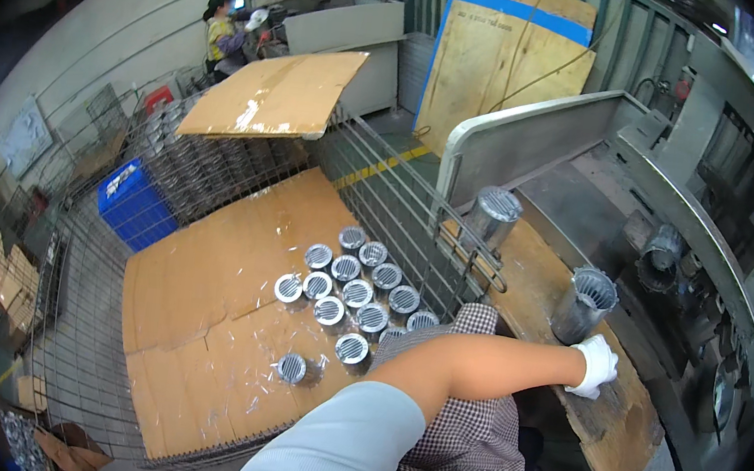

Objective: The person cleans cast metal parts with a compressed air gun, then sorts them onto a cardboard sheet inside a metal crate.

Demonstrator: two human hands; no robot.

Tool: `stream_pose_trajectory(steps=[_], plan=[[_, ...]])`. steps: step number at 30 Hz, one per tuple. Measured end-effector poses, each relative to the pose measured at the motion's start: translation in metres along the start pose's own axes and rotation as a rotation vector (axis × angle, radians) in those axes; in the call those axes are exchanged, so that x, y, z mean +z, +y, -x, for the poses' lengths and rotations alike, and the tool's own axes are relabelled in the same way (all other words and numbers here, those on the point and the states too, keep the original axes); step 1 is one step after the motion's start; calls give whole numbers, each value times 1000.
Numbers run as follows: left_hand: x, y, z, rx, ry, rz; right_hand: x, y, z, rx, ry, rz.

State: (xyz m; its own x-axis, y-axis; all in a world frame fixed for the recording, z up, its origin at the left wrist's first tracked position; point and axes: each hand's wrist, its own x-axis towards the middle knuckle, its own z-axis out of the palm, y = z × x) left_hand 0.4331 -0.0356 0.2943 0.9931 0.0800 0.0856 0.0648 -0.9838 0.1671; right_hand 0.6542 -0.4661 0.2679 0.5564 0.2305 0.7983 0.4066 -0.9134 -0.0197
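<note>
1. Metal cylinder [584, 308]: silver-grey, upright on the worn wooden surface [531, 272]; its upper end is open, the rim cut into short teeth.
2. Capped cylinder [492, 219]: shinier, also upright, near the surface's far end, well apart from the first; a round slatted disc closes its top.
3. Darker cylinder [663, 257]: in the machine [597, 182], toothed rim showing; its far end is hidden.
4. Cylinder group [356, 294]: more than a dozen, standing close together on flat cardboard [201, 309], slatted tops up; one [292, 368] stands slightly apart at the near edge.
</note>
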Motion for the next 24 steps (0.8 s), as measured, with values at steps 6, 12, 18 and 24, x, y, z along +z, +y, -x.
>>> stream_pose_trajectory(steps=[6,12,18,24], plan=[[-4,2,3,26,206,28,9,2,2,63,57,-56],[-10,1,-4,-53,-236,-39,5,-3,2,83,-2,-60],[-10,12,-4,20,73,33,36,63,5,386,-440,-192],[-41,4,22,-30,255,65,8,-8,12,388,-190,-312]])
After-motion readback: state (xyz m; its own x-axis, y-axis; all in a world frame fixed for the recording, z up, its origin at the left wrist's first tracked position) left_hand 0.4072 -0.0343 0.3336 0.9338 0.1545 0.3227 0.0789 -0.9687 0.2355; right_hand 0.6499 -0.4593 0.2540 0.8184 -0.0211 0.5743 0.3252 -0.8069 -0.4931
